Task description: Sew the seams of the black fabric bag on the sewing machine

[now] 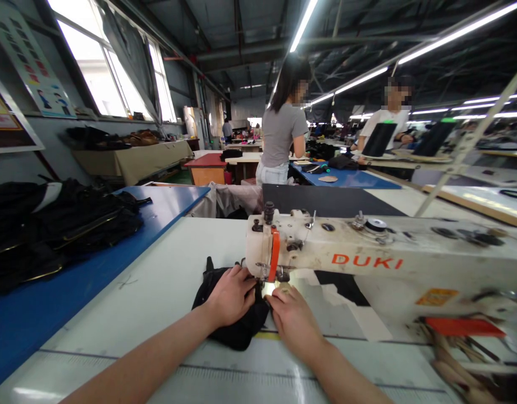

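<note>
Palm down and unclenched, the left hand [232, 295] rests on black cloth [238, 338] at the needle end of a sewing machine [304, 249] on a table [157, 280]; the right hand [294, 317] meets the cloth's edge, its grip unclear.

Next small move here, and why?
Probably nudge the black fabric slightly toward the sewing machine head: the left hand rests on it, the right hand is at its right edge, and the fabric lies close to the head.
</note>
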A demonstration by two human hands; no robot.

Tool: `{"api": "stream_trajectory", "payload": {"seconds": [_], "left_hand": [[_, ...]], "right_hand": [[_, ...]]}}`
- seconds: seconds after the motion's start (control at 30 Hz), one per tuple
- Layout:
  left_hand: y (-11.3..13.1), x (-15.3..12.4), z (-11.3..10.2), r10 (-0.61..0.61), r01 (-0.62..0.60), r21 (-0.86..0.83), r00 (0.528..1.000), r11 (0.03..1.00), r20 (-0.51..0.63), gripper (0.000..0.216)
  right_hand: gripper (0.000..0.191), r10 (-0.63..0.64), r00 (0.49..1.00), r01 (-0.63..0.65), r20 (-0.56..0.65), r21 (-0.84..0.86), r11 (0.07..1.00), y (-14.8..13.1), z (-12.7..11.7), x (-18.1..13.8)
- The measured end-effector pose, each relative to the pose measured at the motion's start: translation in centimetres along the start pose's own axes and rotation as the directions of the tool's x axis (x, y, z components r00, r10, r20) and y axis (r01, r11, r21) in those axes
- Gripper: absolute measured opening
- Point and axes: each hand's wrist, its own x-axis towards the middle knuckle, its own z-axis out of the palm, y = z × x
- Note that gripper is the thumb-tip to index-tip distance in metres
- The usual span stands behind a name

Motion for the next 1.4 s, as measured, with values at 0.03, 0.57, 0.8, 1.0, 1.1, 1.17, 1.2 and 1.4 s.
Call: {"api": "stream_trajectory", "payload": {"seconds": [0.03,0.57,0.8,1.0,1.1,1.17,1.2,1.4], "left_hand": [[-0.2,-0.2,-0.2,-0.009,0.009,0.0,1.0,1.0,0.006,0.024],[2.0,-15.3,-4.8,-0.196,0.197,-0.027,0.936,0.98,-0.292,0.06],[3.3,-19.1,-1.6,-0.289,0.238,-0.175,0.876,0.955,-0.386,0.044],[5.0,-18.2,-11.6,-0.747,0.467,-0.684,0.643,0.56,-0.172,0.019],[6.4,-17.9,-16.5,-0.748,0.373,-0.796,0.647,0.477,-0.145,0.026],[6.9,-18.1,-17.7,-0.748,0.345,-0.835,0.653,0.429,-0.114,0.031],[7.1,-18.3,-17.7,-0.751,0.347,-0.839,0.652,0.419,-0.105,0.033],[7.6,-19.8,-15.5,-0.591,0.297,-0.58,0.687,0.759,-0.422,0.018]], "right_hand": [[0.024,0.003,1.0,-0.003,-0.003,0.003,1.0,0.0,0.0,-0.1],[0.049,-0.084,0.996,0.087,-0.028,0.436,0.896,-7.0,-0.1,-1.1],[0.049,0.097,0.995,-0.083,0.02,0.703,0.707,-9.8,1.4,0.1],[0.018,0.092,0.983,-0.18,0.159,0.926,0.331,-13.3,-4.5,0.4],[0.029,0.073,0.964,-0.262,0.257,0.962,0.082,-15.2,-8.4,0.1],[0.03,0.108,0.952,-0.289,0.287,0.957,0.01,-16.1,-9.8,-0.3],[0.031,0.132,0.944,-0.303,0.301,0.953,-0.006,-16.3,-10.0,-0.5],[0.032,0.244,0.899,-0.346,0.363,0.931,-0.113,-16.1,-7.6,-1.8]]}}
